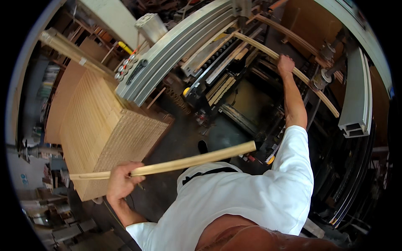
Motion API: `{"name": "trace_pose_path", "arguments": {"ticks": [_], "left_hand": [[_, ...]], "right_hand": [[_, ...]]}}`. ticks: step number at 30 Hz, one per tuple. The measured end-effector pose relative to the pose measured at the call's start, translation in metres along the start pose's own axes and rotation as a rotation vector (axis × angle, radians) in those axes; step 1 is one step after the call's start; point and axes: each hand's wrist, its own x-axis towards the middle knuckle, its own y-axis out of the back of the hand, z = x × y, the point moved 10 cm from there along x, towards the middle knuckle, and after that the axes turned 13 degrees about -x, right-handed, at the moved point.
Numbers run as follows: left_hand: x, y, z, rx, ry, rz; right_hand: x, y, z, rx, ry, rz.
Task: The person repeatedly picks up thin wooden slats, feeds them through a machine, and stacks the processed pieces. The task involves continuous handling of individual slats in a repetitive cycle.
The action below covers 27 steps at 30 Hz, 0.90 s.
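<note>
My left hand is closed around a long pale wooden strip, which runs across in front of my body, beside a tall stack of boards. Far out to the right, my right hand is closed on another wooden strip. That strip lies slantwise over the black machine frame, near a metal clamp cylinder. My right arm is stretched out, and the fingers wrap over the strip from above.
On the left stands the stack of pale boards. A grey aluminium beam curves over the far side, with a row of round valves or knobs at its end. Another metal profile hangs at right. Dark floor lies between stack and machine.
</note>
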Motion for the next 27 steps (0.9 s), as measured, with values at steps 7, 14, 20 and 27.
{"name": "trace_pose_path", "arguments": {"ticks": [7, 14, 20, 27], "left_hand": [[-0.078, 0.129, -0.094, -0.349, -0.041, 0.407], [-0.064, 0.242, -0.170, -0.567, -0.143, 0.586], [0.101, 0.320, -0.159, -0.475, -0.096, 0.793], [0.303, 0.367, -0.174, -0.371, 0.121, 0.848]], "right_hand": [[-0.020, 0.064, -0.020, 0.335, -0.010, 0.318], [-0.178, 0.188, -0.163, 1.181, 0.379, 0.182], [-0.334, 0.189, -0.304, 1.425, 0.537, -0.413], [-0.438, 0.211, -0.372, 1.155, 0.589, -0.498]]}}
